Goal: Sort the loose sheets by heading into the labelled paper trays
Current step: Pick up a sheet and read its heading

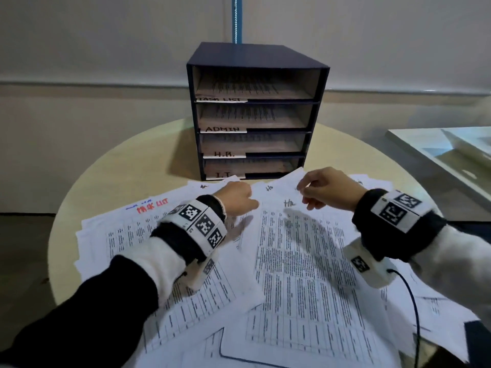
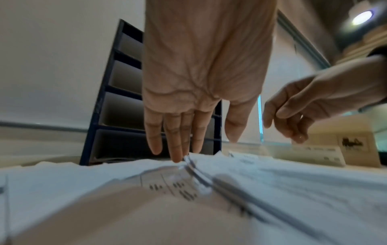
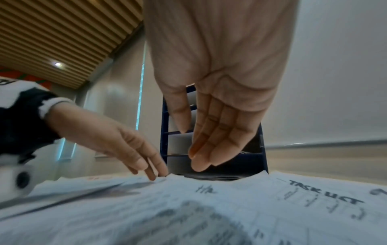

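Item: round pale table [image 1: 138, 155], carrying a dark blue tray unit [image 1: 255, 59] of four stacked compartments at its far side, against a light wall

Tray labels, top to bottom: TASK LIST [image 1: 221, 99], ADMIN [image 1: 222, 129], H.R. [image 1: 224, 154], I.T. [image 1: 222, 175]. Each compartment shows printed paper lying inside

Loose sheets [image 1: 292, 261]: many white printed pages with tabular text, spread overlapping over the near half of the table, reaching up to the foot of the tray unit. Headings legible on some: a red "TASK LIST" sheet [image 1: 152, 205] at the left; two sheets with handwritten "HR" [image 1: 289, 203] near the centre; a further "TASK LIST" heading [image 3: 326, 194] at the right in the right wrist view

Left hand [image 1: 236, 197]: fingers straight and held together, tips [image 2: 176, 157] touching the far edge of the pile just in front of the I.T. tray; holding nothing

Right hand [image 1: 329, 189]: hovering above the HR sheets, fingers [image 3: 209, 145] loosely extended, thumb apart; in the head view the fingertips lie at the edge of one raised sheet [image 1: 289, 179], whether they pinch it cannot be told

Both wrists wear black bands with square-patterned white markers [image 1: 202, 224]; a black cable [image 1: 411, 301] runs from the right band over the papers
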### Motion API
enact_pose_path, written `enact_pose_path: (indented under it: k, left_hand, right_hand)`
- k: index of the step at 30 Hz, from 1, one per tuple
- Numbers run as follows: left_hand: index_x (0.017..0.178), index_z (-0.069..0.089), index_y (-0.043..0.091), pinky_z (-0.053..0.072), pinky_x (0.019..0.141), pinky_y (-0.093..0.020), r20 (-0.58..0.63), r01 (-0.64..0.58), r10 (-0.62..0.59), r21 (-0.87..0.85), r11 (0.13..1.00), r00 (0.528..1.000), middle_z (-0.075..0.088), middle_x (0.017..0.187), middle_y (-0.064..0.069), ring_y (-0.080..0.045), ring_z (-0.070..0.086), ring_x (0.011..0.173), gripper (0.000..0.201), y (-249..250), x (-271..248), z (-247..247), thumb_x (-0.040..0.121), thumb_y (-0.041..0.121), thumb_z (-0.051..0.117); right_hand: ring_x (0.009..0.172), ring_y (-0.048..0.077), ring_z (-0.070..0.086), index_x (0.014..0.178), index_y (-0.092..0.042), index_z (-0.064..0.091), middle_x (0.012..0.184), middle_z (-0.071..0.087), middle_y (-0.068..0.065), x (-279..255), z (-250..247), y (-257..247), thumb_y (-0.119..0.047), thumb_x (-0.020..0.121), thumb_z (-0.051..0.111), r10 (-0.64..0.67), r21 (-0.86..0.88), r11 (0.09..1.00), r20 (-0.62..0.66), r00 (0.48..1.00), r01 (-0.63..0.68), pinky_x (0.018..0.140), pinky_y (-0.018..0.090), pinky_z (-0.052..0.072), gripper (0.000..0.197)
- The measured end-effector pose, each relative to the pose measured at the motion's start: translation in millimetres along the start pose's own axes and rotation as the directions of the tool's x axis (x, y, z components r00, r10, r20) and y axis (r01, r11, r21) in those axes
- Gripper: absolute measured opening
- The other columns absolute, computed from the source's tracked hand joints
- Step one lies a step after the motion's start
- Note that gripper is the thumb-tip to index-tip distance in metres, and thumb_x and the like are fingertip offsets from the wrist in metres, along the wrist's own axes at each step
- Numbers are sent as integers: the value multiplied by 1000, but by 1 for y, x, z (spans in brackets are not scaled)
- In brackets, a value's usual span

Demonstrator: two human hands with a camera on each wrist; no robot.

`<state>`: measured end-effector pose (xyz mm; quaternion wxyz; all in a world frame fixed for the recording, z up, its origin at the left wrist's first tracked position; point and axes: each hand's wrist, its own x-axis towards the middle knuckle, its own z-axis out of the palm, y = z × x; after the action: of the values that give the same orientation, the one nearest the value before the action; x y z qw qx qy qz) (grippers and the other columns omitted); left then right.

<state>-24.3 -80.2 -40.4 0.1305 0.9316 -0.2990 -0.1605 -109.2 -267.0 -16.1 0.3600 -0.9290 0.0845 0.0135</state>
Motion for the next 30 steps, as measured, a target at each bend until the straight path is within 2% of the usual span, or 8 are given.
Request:
enact_pose_path:
  k: [4, 6, 11, 14, 19, 24, 28, 30]
  left_hand:
    - [116, 46, -3, 35, 78, -31, 47, -12, 8, 76, 997, 999, 49, 117, -19, -33, 47, 109, 36, 12, 5, 12, 93, 25, 48]
    - [122, 42, 0, 35, 82, -30, 39, -13, 10, 89, 996, 999, 45, 127, -18, -32, 44, 117, 42, 13, 11, 16, 92, 28, 51]
    - [98, 44, 8, 39, 93, -38, -19, 31, -30, 104, 994, 999, 44, 121, -15, -31, 42, 118, 20, 8, 18, 20, 87, 22, 52]
    - [110, 48, 3, 38, 94, -34, -37, 10, -7, 99, 995, 999, 45, 123, -14, -29, 43, 117, 26, 6, 21, 21, 88, 16, 51]
    - [87, 49, 10, 40, 82, -33, -242, -118, 107, -32, 993, 964, 53, 102, -9, -24, 47, 97, 10, 12, 16, 20, 91, 3, 42]
    - [62, 39, 18, 30, 50, -10, -315, -359, 271, -268, 894, 910, 40, 59, 5, -6, 35, 53, 36, 24, 0, 14, 98, 21, 42]
    - [63, 50, 9, 34, 57, -23, -378, -351, 210, -356, 866, 902, 46, 58, -3, -15, 43, 53, 52, 30, -3, 14, 99, 39, 27]
    - [64, 54, 9, 43, 71, -33, -388, -301, 138, -398, 867, 911, 57, 69, -11, -22, 54, 65, 60, 29, -1, 12, 99, 42, 19]
  right_hand:
    - [59, 13, 63, 86, -13, 62, 71, 66, 3, -18, 15, 6, -8, 89, 52, -70, -131, 989, 31, 997, 73, 59, 9, 46, 12]
    - [60, 13, 62, 90, -10, 65, 73, 67, 4, -19, 24, 5, -8, 90, 51, -96, -111, 989, 27, 995, 98, 63, 13, 48, 13]
    - [82, 19, 62, 96, -6, 67, 91, 70, 9, -18, 41, 7, -10, 89, 52, -143, -228, 963, 26, 989, 145, 79, 23, 47, 17]
    - [88, 18, 60, 100, -7, 66, 98, 69, 9, -16, 43, 9, -7, 88, 51, -131, -256, 958, 9, 991, 129, 77, 19, 41, 19]
    - [104, 24, 57, 114, -5, 59, 110, 63, 11, -13, 41, 15, -2, 87, 50, -57, -216, 976, -139, 989, 26, 85, 26, 43, 28]
    - [127, 27, 37, 135, -13, 40, 136, 46, 8, -12, 37, 17, -9, 86, 54, 5, -250, 966, -226, 974, -63, 104, 41, 34, 51]
    - [116, 24, 41, 95, -17, 56, 106, 59, 6, -15, 36, 12, -18, 87, 54, 35, -368, 923, -216, 976, -114, 97, 41, 28, 8]
    - [101, 21, 47, 66, -22, 44, 81, 53, 0, -18, 34, 11, -23, 85, 60, -3, -409, 909, -204, 979, -83, 95, 38, 28, 25]
